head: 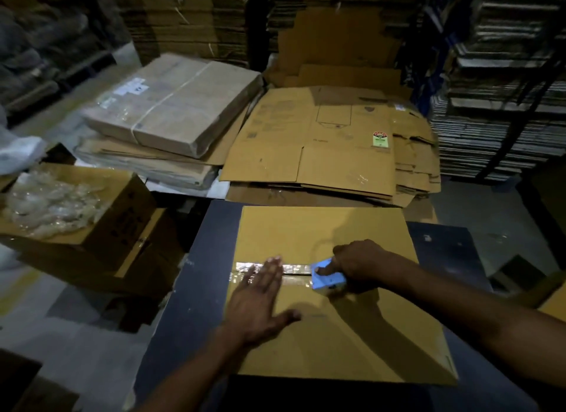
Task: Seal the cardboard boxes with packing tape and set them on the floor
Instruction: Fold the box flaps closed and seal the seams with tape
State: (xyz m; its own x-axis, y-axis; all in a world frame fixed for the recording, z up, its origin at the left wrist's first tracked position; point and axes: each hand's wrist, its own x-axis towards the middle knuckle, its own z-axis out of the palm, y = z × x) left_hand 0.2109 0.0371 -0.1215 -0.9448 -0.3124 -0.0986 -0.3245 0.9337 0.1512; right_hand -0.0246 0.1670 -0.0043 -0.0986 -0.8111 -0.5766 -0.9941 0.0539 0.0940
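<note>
Two hands are busy on one cardboard box that lies on the dark table. A shiny strip of packing tape runs along the crack where the two top flaps meet. It starts at the left edge of the box and stops at the blue tape tool, about halfway across.

The right hand holds the blue tape tool, with its fingers curled round it and one finger pressed on the top. The left hand lies flat on the box, fingers straight and a little spread, with the fingertips on the tape.

To do this step well, I think the tape tool should be pulled in a straight line to the right, right over the crack, so half the tape sticks to each flap. The flat hand should keep the flaps pushed down and rub the tape so it has no bumps. The tape looks a bit wrinkly near the left end, so that part may need a good rub. It would be best to run the tape past the far edge and down the side before cutting it.

Behind the table lie flat cardboard sheets and a wrapped bundle.
</note>
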